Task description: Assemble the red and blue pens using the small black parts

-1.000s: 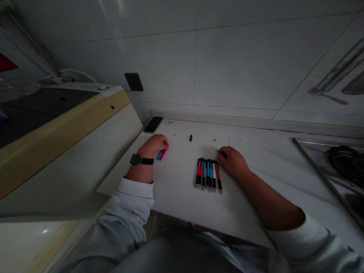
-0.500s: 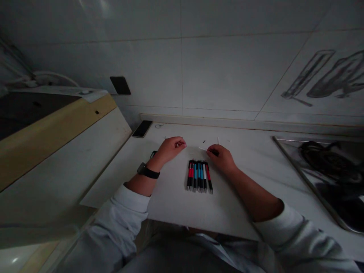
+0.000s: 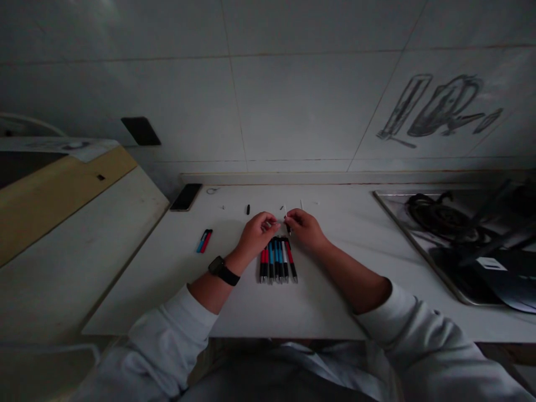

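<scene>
My right hand [image 3: 305, 226] is closed in a pinch on a thin white pen refill [image 3: 286, 210] that points up and away; a dark piece [image 3: 288, 228] shows below the fingertips. Just left of it, my left hand [image 3: 260, 230] has thumb and forefinger pressed together, and whatever they hold is too small to make out. Below both hands lies a row of several click pens [image 3: 276, 262], red, blue and white with black grips, tips toward me. Farther left rest a blue and a red pen barrel [image 3: 204, 241] side by side.
Near the wall are a small black piece [image 3: 248, 209], a thin white stick [image 3: 301, 204] and tiny bits. A phone [image 3: 186, 197] lies at the counter's back left, beside a loop [image 3: 212, 191]. To the right is a gas hob [image 3: 435, 215] with a dark object [image 3: 502, 273] on it.
My hands have come closer together above the pens. The refill in my right hand has turned from sideways to pointing upward. The view has shifted right, and the two barrels at left now show.
</scene>
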`<act>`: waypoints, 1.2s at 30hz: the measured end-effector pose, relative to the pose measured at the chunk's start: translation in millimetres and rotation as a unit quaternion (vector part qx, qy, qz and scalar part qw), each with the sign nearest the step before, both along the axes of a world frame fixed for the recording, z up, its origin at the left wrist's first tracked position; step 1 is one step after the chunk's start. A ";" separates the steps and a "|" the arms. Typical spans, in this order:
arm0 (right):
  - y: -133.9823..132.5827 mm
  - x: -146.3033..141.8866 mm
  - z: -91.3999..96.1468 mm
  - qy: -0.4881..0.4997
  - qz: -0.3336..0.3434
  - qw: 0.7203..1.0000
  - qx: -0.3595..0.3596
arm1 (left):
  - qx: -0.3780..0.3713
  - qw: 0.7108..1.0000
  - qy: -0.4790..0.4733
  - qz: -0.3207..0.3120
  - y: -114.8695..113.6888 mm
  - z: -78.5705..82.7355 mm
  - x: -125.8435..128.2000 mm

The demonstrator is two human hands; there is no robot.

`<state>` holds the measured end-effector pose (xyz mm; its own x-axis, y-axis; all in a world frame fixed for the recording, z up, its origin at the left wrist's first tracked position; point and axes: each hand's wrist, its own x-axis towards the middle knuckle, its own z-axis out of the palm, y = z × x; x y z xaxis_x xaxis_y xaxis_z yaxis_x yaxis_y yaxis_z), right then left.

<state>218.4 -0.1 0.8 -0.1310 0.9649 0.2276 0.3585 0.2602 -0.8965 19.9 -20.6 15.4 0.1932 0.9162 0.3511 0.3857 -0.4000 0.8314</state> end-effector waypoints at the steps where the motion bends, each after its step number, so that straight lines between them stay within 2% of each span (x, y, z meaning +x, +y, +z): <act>1: 0.6 -1.8 -1.1 0.045 0.013 0.999 -0.018 | 0.003 1.000 0.003 0.003 -0.3 0.2 0.7; 6: -3.5 -10.9 -0.5 0.224 0.071 0.967 -0.103 | 0.006 1.000 -0.002 -0.003 -2.2 1.3 3.4; 11: -8.6 -15.9 -1.0 0.310 0.082 0.936 -0.145 | 0.008 1.000 -0.001 -0.003 -2.0 0.6 3.1; 17: -5.5 -10.5 -1.9 0.358 0.052 0.918 -0.163 | 0.006 1.000 0.009 -0.010 3.8 -6.6 -0.6; 24: -1.8 -5.9 -2.8 0.395 0.030 0.905 -0.156 | 0.069 0.994 0.079 0.014 4.7 -5.1 -3.3; 30: -2.8 -7.0 -2.4 0.396 0.028 0.906 -0.147 | 0.060 0.996 0.063 0.026 6.0 -6.0 -3.8; 36: 0.9 -0.5 5.2 0.386 -0.003 0.915 -0.116 | 0.078 0.995 0.061 0.028 7.7 -7.7 -4.9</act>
